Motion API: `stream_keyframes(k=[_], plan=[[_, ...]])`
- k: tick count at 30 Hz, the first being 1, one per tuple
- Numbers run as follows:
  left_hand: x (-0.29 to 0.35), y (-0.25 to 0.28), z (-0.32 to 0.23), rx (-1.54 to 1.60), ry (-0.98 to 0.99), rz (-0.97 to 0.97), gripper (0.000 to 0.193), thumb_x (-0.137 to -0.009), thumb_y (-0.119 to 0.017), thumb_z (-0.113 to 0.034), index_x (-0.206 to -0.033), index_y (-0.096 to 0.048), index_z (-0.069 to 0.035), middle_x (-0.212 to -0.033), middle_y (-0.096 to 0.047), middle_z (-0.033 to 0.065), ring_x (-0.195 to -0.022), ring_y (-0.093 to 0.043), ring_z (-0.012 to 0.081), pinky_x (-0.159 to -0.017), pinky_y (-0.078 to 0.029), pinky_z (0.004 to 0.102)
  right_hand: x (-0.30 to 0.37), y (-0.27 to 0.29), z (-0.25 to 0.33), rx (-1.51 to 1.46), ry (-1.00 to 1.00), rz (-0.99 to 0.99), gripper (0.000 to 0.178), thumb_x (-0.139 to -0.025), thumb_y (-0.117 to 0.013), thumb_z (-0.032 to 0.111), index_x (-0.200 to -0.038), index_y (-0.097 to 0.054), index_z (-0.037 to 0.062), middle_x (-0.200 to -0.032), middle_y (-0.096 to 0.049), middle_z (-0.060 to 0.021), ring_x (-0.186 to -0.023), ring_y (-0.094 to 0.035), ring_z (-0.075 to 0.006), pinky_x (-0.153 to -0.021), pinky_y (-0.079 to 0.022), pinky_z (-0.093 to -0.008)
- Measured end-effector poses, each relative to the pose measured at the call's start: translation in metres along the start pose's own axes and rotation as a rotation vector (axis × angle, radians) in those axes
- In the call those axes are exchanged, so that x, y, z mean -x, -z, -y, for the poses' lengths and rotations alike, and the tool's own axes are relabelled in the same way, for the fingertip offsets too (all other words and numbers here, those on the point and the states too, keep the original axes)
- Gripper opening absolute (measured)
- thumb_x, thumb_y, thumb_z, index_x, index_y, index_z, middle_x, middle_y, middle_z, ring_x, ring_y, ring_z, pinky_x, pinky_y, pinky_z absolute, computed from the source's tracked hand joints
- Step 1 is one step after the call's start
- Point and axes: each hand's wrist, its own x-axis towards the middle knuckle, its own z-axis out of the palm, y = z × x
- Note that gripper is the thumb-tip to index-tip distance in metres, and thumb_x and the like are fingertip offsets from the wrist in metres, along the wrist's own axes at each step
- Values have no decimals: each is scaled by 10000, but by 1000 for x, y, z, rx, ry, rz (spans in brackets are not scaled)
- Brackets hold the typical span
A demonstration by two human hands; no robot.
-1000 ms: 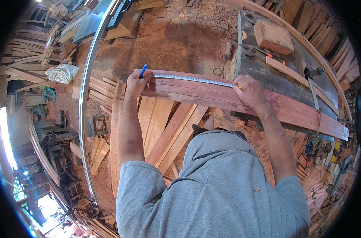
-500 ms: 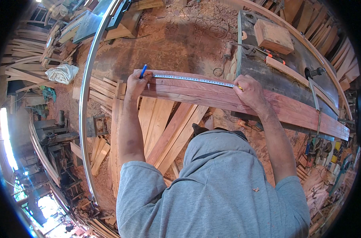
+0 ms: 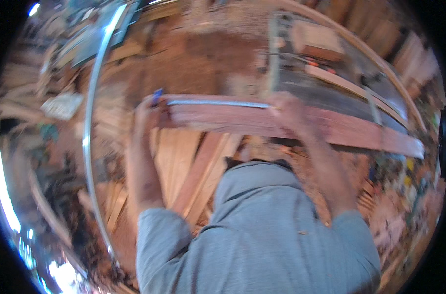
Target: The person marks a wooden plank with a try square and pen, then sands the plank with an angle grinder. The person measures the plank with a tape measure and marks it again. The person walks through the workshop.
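Note:
Across the upper middle lies a long reddish wooden board (image 3: 218, 120), reaching to the right. A tape measure's blade (image 3: 218, 103) is drawn out along its far edge. At the board's left end, my left hand (image 3: 147, 110) is closed on a blue pen (image 3: 157, 96), with the tape's end beside its fingers. My right hand (image 3: 287, 110) is closed at the other end of the visible blade; its grip hides most of the tape's case. Motion blur smears both hands, and the blade's markings cannot be read.
Behind the board on the right, a dark machine table (image 3: 326, 93) carries a wooden block (image 3: 317, 40) and a narrow strip (image 3: 338, 82). Loose planks (image 3: 178, 159) lie below the board. A long shiny metal bar (image 3: 89, 112) runs along the left, past a white bundle (image 3: 62, 106).
The whole view has shifted and become blurred, so the scene sits further left. Both hands keep their grip, and the drawn-out length of tape looks about the same.

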Motion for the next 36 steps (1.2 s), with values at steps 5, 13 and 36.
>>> stream_keyframes(k=[5,13,36], plan=[[5,-6,20,396,44,19,104,-967,-710,-65,-1065,-739,-42,-937,-674,-8,-761,-615,74,-632,-490,238,5,0,-16,65,21,32,156,-870,-688,237,-866,-675,82,-886,-663,-111,-925,-672,-333,-789,-553,-472],[2,5,26,182,-19,48,69,-997,-671,-94,-1008,-715,-43,-872,-620,-2,-765,-567,93,-671,-447,265,104,100,-110,15,-179,-115,139,-870,-734,237,-918,-729,107,-968,-719,-55,-1000,-664,-292,-912,-544,-428],[-4,7,37,304,117,69,108,-1017,-669,-135,-1078,-729,-69,-874,-643,-46,-740,-556,60,-619,-413,231,280,251,-317,463,-753,-357,314,-770,-827,216,-940,-675,0,-1039,-666,-144,-1058,-615,-383,-938,-501,-463]])
